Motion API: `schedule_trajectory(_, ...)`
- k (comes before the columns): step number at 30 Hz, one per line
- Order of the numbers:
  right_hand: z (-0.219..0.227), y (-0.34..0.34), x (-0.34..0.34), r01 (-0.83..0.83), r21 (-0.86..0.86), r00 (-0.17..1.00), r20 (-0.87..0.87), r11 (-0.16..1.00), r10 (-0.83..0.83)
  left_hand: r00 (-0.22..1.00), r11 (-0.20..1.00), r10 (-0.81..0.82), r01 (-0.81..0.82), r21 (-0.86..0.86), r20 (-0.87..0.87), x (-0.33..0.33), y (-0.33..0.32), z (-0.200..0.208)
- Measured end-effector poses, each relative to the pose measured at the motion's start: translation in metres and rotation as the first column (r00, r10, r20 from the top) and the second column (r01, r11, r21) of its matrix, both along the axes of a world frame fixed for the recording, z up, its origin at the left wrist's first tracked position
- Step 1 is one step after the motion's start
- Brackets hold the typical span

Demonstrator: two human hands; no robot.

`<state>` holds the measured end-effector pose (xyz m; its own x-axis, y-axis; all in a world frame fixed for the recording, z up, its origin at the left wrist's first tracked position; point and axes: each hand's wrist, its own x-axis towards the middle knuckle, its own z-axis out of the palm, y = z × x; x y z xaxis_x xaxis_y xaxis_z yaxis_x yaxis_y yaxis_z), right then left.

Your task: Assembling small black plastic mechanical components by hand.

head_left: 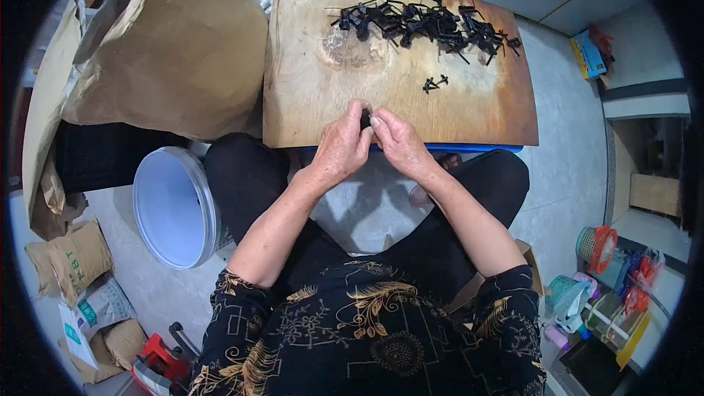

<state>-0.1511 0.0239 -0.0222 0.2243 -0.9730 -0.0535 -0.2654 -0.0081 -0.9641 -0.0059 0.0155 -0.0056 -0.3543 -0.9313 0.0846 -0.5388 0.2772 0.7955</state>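
Note:
Close together over the near edge of the wooden board [308, 66], my left hand [342, 141] and my right hand [398, 141] pinch a small black plastic part [365, 119] between them. Its exact shape is mostly covered by my fingers. A loose heap of black plastic parts with thin stems [411, 23] spreads along the board's far side. Two or so small black pieces [435, 84] lie apart from that heap, beyond my right hand.
On the left stand a big brown paper sack [169, 59] and a white round bucket [170, 209]. Filled bags [81, 260] and a red tool-like object [160, 359] are at lower left. Baskets [595, 248] and household items sit at right, near a blue-yellow box [587, 54].

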Motion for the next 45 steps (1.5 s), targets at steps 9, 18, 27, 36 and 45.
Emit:
schedule_trajectory(9, 0.022, 0.009, -0.006, 0.022, 0.201, 0.952, 0.294, 0.979, -0.082, 0.5, 0.763, 0.365, 0.323, 0.56, -0.786, 0.008, -0.004, 0.015)
schedule_trajectory(18, 0.027, 0.018, -0.017, -0.076, 0.229, 0.873, 0.485, 0.971, -0.046, 0.523, 0.722, 0.31, 0.413, 0.554, -0.794, 0.013, 0.002, 0.009)
schedule_trajectory(27, 0.024, 0.021, -0.027, -0.214, 0.273, 0.818, 0.574, 0.938, 0.019, 0.488, 0.53, 0.141, 0.698, 0.482, -0.861, 0.008, 0.011, 0.016)
schedule_trajectory(36, 0.042, 0.021, -0.032, -0.164, 0.252, 0.908, 0.416, 0.954, 0.047, 0.571, 0.576, 0.121, 0.625, 0.526, -0.812, 0.006, 0.013, 0.024)
schedule_trajectory(45, 0.023, 0.018, -0.02, 0.007, 0.129, 0.988, 0.155, 0.992, -0.027, 0.876, 0.872, -0.146, 0.333, 0.358, -0.459, 0.006, 0.016, 0.014)
